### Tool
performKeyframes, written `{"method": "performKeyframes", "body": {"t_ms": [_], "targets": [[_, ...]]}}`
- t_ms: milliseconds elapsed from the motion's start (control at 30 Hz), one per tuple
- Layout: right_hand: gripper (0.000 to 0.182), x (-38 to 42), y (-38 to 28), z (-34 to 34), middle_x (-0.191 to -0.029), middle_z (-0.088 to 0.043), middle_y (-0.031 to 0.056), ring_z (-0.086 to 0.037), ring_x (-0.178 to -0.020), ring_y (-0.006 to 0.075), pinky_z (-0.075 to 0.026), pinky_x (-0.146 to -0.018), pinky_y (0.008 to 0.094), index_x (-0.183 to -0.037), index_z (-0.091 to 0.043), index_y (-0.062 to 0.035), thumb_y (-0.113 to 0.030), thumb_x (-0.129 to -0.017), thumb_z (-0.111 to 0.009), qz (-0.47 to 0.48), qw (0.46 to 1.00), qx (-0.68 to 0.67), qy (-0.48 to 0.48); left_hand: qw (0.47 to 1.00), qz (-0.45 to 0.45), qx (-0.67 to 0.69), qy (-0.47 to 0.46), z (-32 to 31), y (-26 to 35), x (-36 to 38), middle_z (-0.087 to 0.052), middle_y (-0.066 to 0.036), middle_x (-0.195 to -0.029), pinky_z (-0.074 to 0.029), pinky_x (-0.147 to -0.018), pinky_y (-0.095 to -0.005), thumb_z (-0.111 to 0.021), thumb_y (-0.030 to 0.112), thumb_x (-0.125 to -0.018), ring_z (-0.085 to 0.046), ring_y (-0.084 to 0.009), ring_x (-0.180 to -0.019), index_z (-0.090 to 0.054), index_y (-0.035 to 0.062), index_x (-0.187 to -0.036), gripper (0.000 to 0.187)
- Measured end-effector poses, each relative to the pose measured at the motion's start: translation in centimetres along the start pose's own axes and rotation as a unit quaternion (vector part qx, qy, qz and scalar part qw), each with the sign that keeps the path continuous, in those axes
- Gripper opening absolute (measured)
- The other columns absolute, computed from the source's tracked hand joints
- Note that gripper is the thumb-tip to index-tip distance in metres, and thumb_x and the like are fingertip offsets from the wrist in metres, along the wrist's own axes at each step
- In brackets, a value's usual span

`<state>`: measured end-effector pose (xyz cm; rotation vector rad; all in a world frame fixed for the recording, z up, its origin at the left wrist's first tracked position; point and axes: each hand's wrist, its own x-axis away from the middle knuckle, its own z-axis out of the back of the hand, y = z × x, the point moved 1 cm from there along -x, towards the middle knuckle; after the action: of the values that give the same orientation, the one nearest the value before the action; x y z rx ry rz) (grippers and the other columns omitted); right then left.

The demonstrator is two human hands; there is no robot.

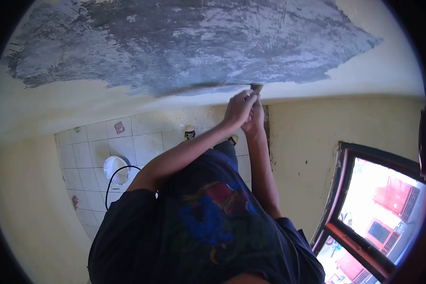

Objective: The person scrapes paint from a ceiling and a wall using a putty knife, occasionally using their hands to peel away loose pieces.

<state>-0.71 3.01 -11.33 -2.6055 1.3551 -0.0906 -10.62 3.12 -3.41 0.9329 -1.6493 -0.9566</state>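
Observation:
Both of my hands are close together at the wall, closed around a scraper (256,87) with a short flat blade. My left hand (240,108) lies partly over my right hand (254,116), and the fingers hide most of the handle. The blade touches the wall at the lower edge of a large rough grey patch (199,52). Pale cream paint (307,89) surrounds this patch, which has a ragged outline. A dark streak or shadow runs left from the blade.
On the white tiled floor (146,146) stands a white bucket (110,166) to my left. A black cable (110,187) curves beside it. My feet are close to the wall base. At the right, a window with a dark reddish frame (333,189) is set in a yellowish wall (298,137).

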Motion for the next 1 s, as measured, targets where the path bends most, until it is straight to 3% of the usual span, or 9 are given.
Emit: {"method": "performKeyframes", "body": {"t_ms": [67,200,333,433,600,733,833,933,1000], "targets": [[0.043,-0.7,2.3,-9.4,-0.077,-0.056,0.0048,-0.057,-0.071,0.0194,-0.049,-0.06,0.0317,-0.092,-0.058,-0.0115,-0.05,-0.094,-0.04,0.198,0.902,0.063,0.379,0.998,-0.034,-0.043,-0.005,-0.4,1.9,2.0,-0.054,-0.002,-0.061,-0.04,-0.041,-0.0222,-0.05,0.026,-0.089,-0.051,-0.0064,-0.05,-0.06,0.0038,-0.113,0.034],[0.048,-1.0,1.6,-7.4,-0.071,-0.054,0.0018,-0.054,-0.059,0.0157,-0.046,-0.05,0.0309,-0.086,-0.058,-0.012,-0.057,-0.09,-0.042,0.101,0.78,0.219,0.578,0.999,0.0,-0.029,0.043,0.2,-1.5,-1.0,-0.053,-0.003,-0.065,-0.041,-0.042,-0.0205,-0.049,0.023,-0.089,-0.05,-0.0058,-0.049,-0.058,0.0016,-0.116,0.035],[0.046,1.4,1.3,-1.5,-0.068,-0.053,0.0001,-0.051,-0.052,0.0132,-0.042,-0.042,0.0292,-0.085,-0.058,-0.0124,-0.056,-0.089,-0.045,0.079,0.972,0.0,0.223,0.987,-0.131,-0.076,0.047,0.0,-2.3,-0.3,-0.062,-0.016,-0.067,-0.046,-0.049,-0.0337,-0.053,0.023,-0.086,-0.061,-0.0208,-0.057,-0.063,-0.0022,-0.101,0.031],[0.046,-1.1,2.3,-4.8,-0.048,-0.04,-0.0054,-0.037,-0.036,0.0078,-0.032,-0.034,0.0216,-0.066,-0.045,-0.0149,-0.049,-0.095,-0.037,0.151,0.832,0.116,0.521,0.991,-0.071,-0.052,0.097,0.0,-3.7,-1.8,-0.06,-0.013,-0.07,-0.046,-0.05,-0.0335,-0.054,0.022,-0.086,-0.059,-0.0209,-0.054,-0.061,-0.0019,-0.104,0.031],[0.053,0.4,1.2,-3.4,-0.064,-0.052,-0.0003,-0.05,-0.049,0.0128,-0.041,-0.039,0.0291,-0.087,-0.058,-0.0117,-0.064,-0.08,-0.053,0.173,0.859,0.148,0.458,0.991,-0.077,-0.084,0.068,-0.7,-0.3,0.6,-0.061,-0.012,-0.067,-0.047,-0.048,-0.0287,-0.053,0.023,-0.087,-0.06,-0.0148,-0.053,-0.062,0.0016,-0.103,0.028],[0.041,-0.1,0.4,-0.7,-0.054,-0.044,-0.004,-0.043,-0.044,0.009,-0.039,-0.04,0.0248,-0.077,-0.051,-0.0131,-0.046,-0.096,-0.037,0.103,0.918,0.128,0.36,0.999,0.023,0.013,0.031,-0.2,-0.2,0.3,-0.056,-0.006,-0.067,-0.044,-0.043,-0.0242,-0.05,0.023,-0.088,-0.054,-0.0105,-0.049,-0.058,0.0033,-0.108,0.029],[0.042,-0.6,1.4,-3.8,-0.056,-0.048,-0.0025,-0.048,-0.047,0.0123,-0.043,-0.046,0.027,-0.079,-0.053,-0.0102,-0.043,-0.097,-0.035,0.202,0.864,0.084,0.454,0.992,-0.086,-0.047,0.075,-0.6,-1.6,-0.8,-0.06,-0.014,-0.069,-0.047,-0.047,-0.0306,-0.054,0.026,-0.087,-0.059,-0.0168,-0.052,-0.056,0.0008,-0.103,0.03],[0.046,-0.9,0.9,-3.4,-0.056,-0.048,-0.0021,-0.043,-0.041,0.0096,-0.038,-0.039,0.023,-0.086,-0.056,-0.0075,-0.048,-0.096,-0.036,0.162,0.828,0.11,0.526,0.99,0.05,0.068,0.113,-1.3,-3.5,-2.2,-0.058,-0.008,-0.069,-0.043,-0.043,-0.026,-0.05,0.021,-0.088,-0.056,-0.0126,-0.05,-0.049,0.0046,-0.113,0.03],[0.05,-1.6,-0.8,-4.6,-0.055,-0.048,-0.0019,-0.041,-0.039,0.0083,-0.036,-0.035,0.021,-0.09,-0.058,-0.0062,-0.051,-0.095,-0.036,0.15,0.817,0.141,0.539,0.975,-0.11,-0.045,0.187,-2.3,-2.7,-2.3,-0.06,-0.016,-0.072,-0.049,-0.054,-0.0341,-0.054,0.025,-0.087,-0.059,-0.0202,-0.055,-0.052,0.0008,-0.106,0.031]]}}
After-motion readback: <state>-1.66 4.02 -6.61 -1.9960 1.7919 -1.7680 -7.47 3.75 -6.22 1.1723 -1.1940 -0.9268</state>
